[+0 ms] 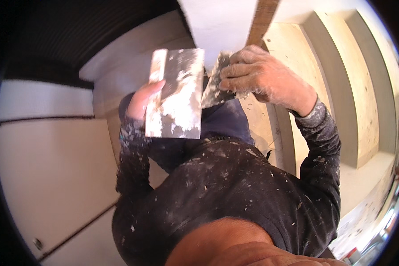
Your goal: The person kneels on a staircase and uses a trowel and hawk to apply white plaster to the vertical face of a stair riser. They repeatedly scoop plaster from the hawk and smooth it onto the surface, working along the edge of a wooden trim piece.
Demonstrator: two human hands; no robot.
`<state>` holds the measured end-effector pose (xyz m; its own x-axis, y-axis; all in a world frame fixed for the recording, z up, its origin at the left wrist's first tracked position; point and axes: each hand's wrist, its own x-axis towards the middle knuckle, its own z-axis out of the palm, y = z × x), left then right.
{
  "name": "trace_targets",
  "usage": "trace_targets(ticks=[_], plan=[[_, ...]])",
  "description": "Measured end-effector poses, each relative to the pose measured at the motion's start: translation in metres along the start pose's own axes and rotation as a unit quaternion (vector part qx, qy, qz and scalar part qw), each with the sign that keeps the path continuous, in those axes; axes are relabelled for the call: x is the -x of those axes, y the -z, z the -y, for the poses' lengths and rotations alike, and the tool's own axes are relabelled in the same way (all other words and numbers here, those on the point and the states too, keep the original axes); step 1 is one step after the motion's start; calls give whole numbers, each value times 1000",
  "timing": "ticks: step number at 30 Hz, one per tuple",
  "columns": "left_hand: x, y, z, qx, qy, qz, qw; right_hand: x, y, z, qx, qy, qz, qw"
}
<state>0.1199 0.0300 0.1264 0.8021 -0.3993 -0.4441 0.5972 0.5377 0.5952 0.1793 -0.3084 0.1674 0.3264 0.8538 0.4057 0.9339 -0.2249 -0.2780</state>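
My left hand (139,103) grips the edge of a wide flat metal plastering blade (180,66), its thumb lying over the pale strip along the left side. White filler (181,108) is smeared thickly across the face of that blade. In my right hand (264,75) is a second, smaller putty knife (212,88), coated with grey-white residue. Its edge is right beside the right edge of the left blade; whether they touch I cannot tell. My right fingers are closed around it and dusted white, and they hide its grip. Both dark sleeves carry white splashes.
Pale steps (334,66) curve up along the right side. A brown wooden strip (264,20) stands beside a white wall surface (221,22) ahead. Large light panels (53,164) with dark seams lie to the left, below a dark ribbed surface (71,40).
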Motion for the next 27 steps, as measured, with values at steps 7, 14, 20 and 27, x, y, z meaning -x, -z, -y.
trace_targets(ticks=[7, 14, 20, 27], plan=[[18, 30, 2, -26, -159, -167, 973, 103, -62, -21, -305, -382, -284, 825], [36, 121, -15, -114, -207, -126, 963, 110, -142, -72, -208, -482, -487, 698], [35, 125, -12, -99, -194, -108, 970, 59, -153, -97, 23, -486, -473, 735], [29, 119, 1, -195, -281, -51, 938, 26, -168, -102, 42, -499, -448, 741]])
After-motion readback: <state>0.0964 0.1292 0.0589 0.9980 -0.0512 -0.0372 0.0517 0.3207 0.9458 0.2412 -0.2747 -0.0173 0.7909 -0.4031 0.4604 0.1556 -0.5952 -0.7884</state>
